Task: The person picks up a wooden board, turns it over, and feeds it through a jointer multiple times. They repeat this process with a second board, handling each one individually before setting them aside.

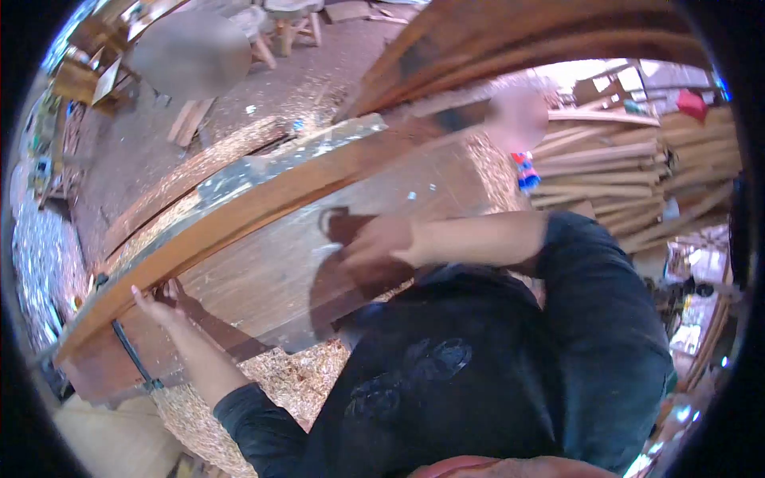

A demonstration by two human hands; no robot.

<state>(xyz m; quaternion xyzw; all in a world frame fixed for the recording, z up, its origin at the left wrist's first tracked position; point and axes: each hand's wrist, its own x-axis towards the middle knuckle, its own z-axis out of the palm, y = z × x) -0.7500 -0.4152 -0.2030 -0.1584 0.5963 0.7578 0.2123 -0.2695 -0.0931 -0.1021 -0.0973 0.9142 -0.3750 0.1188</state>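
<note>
A long brown wooden beam (263,199) lies lengthwise along the far side of a wide wooden workbench top (263,255). My left hand (165,305) is at the beam's near edge toward its left end, thumb up against the wood and fingers curled in at its side. Over the middle of the bench top is my right hand (378,245), smeared by motion, pointing left with its fingers blurred; whether it holds anything I cannot tell. Dark shadows of my arm and head fall on the wood around it. A dark metal bar (134,354) crosses the bench top below my left hand.
Wood shavings (299,374) cover the floor beside the bench. A large curved wooden piece (518,48) rises at the far right. Stacked timber strips (610,171) lie on the right. Wooden stools (295,24) stand at the back, and a blurred round patch hides something nearby.
</note>
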